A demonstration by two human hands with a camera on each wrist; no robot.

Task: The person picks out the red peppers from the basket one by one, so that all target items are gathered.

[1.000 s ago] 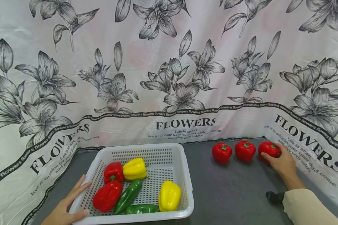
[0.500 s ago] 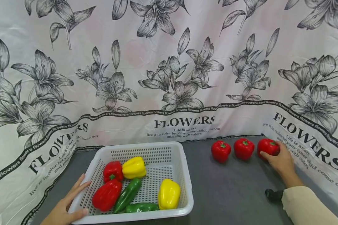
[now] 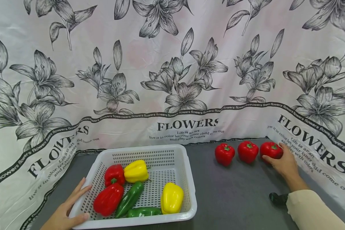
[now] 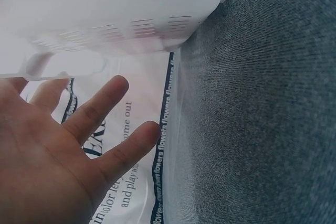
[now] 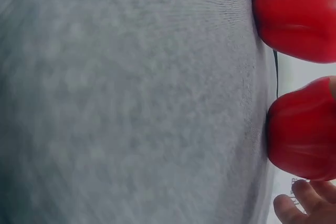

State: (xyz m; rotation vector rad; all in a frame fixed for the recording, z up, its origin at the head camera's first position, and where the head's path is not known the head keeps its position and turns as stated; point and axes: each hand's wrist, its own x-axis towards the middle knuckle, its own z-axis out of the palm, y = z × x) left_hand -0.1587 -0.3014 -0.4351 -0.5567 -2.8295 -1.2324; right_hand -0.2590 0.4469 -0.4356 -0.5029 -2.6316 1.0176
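Note:
Three red bell peppers stand in a row at the back right of the dark table. My right hand [image 3: 287, 164] grips the rightmost red bell pepper [image 3: 270, 149], thumb on its near-left side and fingers at its right. That pepper's lower side also shows in the right wrist view, with fingertips [image 5: 302, 203] below it. Close to its left are the middle pepper [image 3: 248, 152] and the left pepper [image 3: 225, 155]. At the left, my left hand [image 3: 64, 212] touches the side of a white perforated basket [image 3: 149, 148], fingers extended and spread; the left wrist view shows the palm [image 4: 42, 166] beside it.
Inside the basket lie two red bell peppers [image 3: 108, 199], two yellow bell peppers [image 3: 172, 198] and two long green peppers [image 3: 130, 199]. A flowered curtain [image 3: 187, 129] borders the table [image 3: 233, 195] at the back and sides. A dark device [image 3: 277, 198] sits at my right wrist.
My right hand and the rightmost red bell pepper have shifted slightly left, nearer the middle pepper. The left hand keeps its place at the basket. The head view has tilted a little.

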